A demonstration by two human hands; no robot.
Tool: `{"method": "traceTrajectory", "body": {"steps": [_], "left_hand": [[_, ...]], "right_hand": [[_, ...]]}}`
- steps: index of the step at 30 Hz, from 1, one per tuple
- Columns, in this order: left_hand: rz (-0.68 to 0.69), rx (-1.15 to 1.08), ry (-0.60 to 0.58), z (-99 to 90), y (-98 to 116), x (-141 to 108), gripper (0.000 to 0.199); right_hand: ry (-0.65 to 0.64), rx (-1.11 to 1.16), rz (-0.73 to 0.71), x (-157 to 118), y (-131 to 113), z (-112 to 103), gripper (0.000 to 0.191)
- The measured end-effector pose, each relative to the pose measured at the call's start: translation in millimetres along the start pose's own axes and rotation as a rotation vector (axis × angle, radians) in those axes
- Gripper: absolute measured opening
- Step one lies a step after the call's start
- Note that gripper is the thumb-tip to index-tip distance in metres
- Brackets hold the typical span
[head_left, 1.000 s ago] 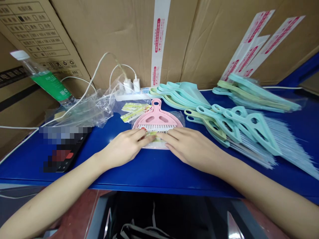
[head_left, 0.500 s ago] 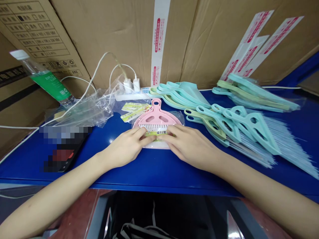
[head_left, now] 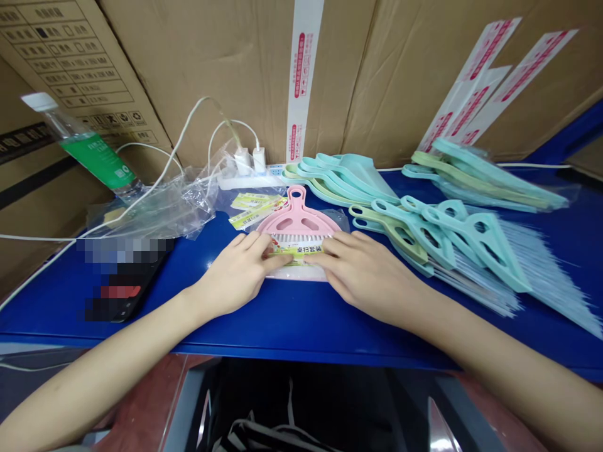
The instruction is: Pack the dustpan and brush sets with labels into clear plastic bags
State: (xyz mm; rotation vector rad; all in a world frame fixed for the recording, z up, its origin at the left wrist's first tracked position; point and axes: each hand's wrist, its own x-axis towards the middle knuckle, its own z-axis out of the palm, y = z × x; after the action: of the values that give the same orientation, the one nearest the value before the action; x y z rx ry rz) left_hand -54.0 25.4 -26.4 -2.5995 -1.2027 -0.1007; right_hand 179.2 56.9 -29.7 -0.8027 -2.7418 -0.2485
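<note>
Curled fingers of the left hand and right hand, thumbs pointing inward, grip the near edges of the bagged pink brush and dustpan, flat on the blue table. Both forearms slant in from the near corners. Right: turquoise brushes.

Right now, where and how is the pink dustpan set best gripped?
Pinch the narrow neck of the handle, coming from above at the far end. The pink dustpan set looks flat on the blue table, its handle pointing away from the person; it widens toward the near side, where the left hand and right hand are on it.
</note>
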Motion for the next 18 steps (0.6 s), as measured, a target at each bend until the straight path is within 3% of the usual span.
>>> {"method": "traceTrajectory", "body": {"steps": [9, 18], "left_hand": [[-0.007, 0.015, 0.063, -0.3, -6, -3, 0.042], [-0.083, 0.071, 0.073, -2.9, -13, -6, 0.044]], "right_hand": [[-0.015, 0.011, 0.03, 0, 3, -2, 0.028], [-0.098, 0.114, 0.069, -2, 12, -7, 0.044]]}}
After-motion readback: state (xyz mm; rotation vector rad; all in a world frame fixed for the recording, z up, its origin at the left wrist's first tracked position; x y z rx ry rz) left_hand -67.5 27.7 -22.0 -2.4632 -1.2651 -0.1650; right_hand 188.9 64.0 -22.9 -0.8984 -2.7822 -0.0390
